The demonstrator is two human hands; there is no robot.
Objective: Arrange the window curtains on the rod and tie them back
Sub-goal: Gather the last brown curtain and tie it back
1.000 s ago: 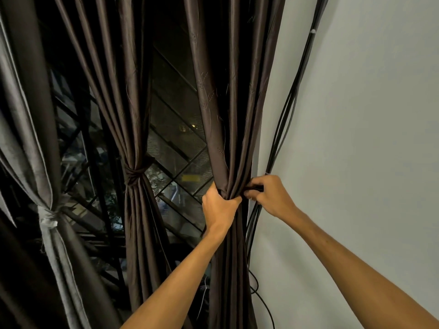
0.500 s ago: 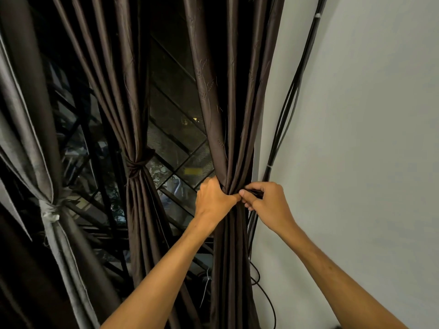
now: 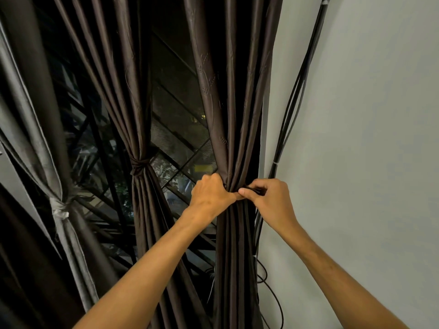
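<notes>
Home room: curtained window [image 3: 180, 129], cabled wall [image 3: 368, 115].

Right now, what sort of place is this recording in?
Likely a room in a home, at a window after dark. Brown curtains hang gathered; the left hand grips one, the right hand pinches a dark tie. A metal grille shows behind; black cables run down a pale wall.

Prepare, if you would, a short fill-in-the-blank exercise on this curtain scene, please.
The left hand grips the brown curtain hanging nearest the ___.
The grey curtain is bound with a ___ tie.
The black cables run on the person's ___ side.
Missing words: wall; white; right.
</notes>
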